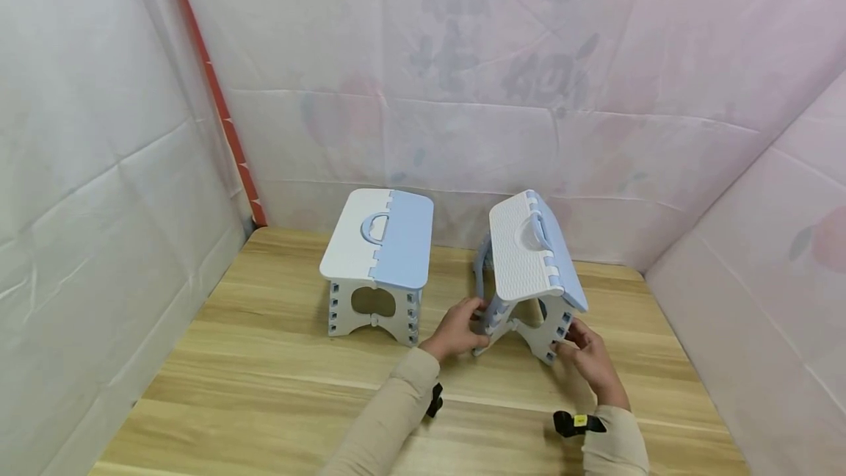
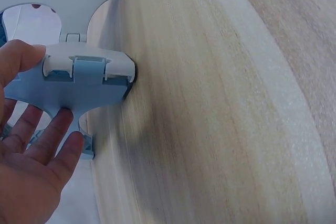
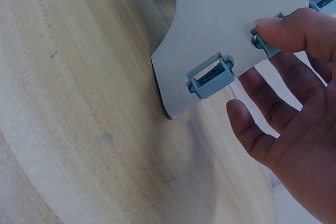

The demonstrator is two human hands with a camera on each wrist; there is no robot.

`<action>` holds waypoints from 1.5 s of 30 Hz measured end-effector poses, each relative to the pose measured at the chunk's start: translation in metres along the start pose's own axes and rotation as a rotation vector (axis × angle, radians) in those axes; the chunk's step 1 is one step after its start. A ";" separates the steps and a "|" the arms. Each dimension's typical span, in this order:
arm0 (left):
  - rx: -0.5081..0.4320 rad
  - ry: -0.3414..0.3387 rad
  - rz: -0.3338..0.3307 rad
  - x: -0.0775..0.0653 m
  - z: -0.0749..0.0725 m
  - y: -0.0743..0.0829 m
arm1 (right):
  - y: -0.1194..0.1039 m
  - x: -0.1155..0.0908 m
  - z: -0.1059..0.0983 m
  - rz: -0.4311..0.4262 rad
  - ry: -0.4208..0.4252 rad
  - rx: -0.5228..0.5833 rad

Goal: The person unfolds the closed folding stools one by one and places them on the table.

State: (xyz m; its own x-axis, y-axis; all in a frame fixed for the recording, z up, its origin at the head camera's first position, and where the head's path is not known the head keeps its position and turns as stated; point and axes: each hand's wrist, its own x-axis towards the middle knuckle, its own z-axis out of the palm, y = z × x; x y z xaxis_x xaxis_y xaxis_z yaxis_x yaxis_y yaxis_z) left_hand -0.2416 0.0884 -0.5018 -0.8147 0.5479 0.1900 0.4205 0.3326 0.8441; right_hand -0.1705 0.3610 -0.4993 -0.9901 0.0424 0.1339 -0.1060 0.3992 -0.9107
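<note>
A white and light-blue folding stool (image 1: 518, 259) is at the right, its seat bent into a roof-like ridge along the middle hinge. My left hand (image 1: 456, 330) grips its left leg low down. In the left wrist view, the thumb of the left hand (image 2: 31, 150) lies on the leg's white edge (image 2: 86, 56), with the fingers along the blue side. My right hand (image 1: 593, 366) holds the right leg. In the right wrist view, the thumb of the right hand (image 3: 294, 108) presses near a blue hinge on the white leg panel (image 3: 220, 30), other fingers behind it.
A second folding stool (image 1: 410, 241), with a flat seat and legs spread, stands upright to the left of my hands. Both are on a wooden table (image 1: 264, 388). Pale printed sheets (image 1: 463, 145) enclose the back and sides, and a red strip (image 1: 218, 94) runs down the back left corner.
</note>
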 end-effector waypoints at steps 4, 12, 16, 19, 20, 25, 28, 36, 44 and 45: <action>0.006 0.003 0.007 0.000 -0.001 0.000 | 0.000 0.001 0.000 -0.005 0.003 -0.010; 0.016 0.003 0.005 -0.001 -0.002 0.002 | -0.001 0.000 -0.003 -0.020 -0.006 -0.003; 0.025 0.009 0.012 -0.001 -0.002 0.000 | 0.000 0.000 -0.004 -0.020 -0.008 0.009; 0.028 0.010 0.014 -0.001 -0.002 -0.001 | 0.000 0.001 -0.004 -0.019 -0.006 0.010; 0.030 0.009 0.014 -0.001 -0.002 -0.002 | 0.000 0.001 -0.004 -0.017 -0.006 0.008; 0.022 0.010 0.015 -0.001 -0.002 -0.002 | -0.002 0.000 -0.005 -0.016 -0.007 0.010; 0.013 0.006 0.011 -0.001 -0.002 -0.001 | -0.003 0.000 -0.006 -0.011 -0.006 0.016; 0.008 0.004 0.001 -0.001 -0.003 0.001 | -0.005 -0.001 -0.008 0.015 -0.001 0.035; 0.008 0.003 -0.011 -0.001 -0.003 -0.001 | -0.005 -0.001 -0.008 0.029 0.007 0.038; 0.007 0.002 -0.011 -0.001 -0.003 -0.001 | -0.005 -0.001 -0.008 0.032 0.006 0.036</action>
State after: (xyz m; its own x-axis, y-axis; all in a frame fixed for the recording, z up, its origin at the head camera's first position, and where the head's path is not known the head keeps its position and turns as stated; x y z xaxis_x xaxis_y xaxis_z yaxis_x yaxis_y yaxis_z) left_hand -0.2423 0.0852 -0.5016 -0.8200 0.5425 0.1822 0.4146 0.3437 0.8426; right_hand -0.1678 0.3669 -0.4920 -0.9925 0.0605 0.1065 -0.0774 0.3642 -0.9281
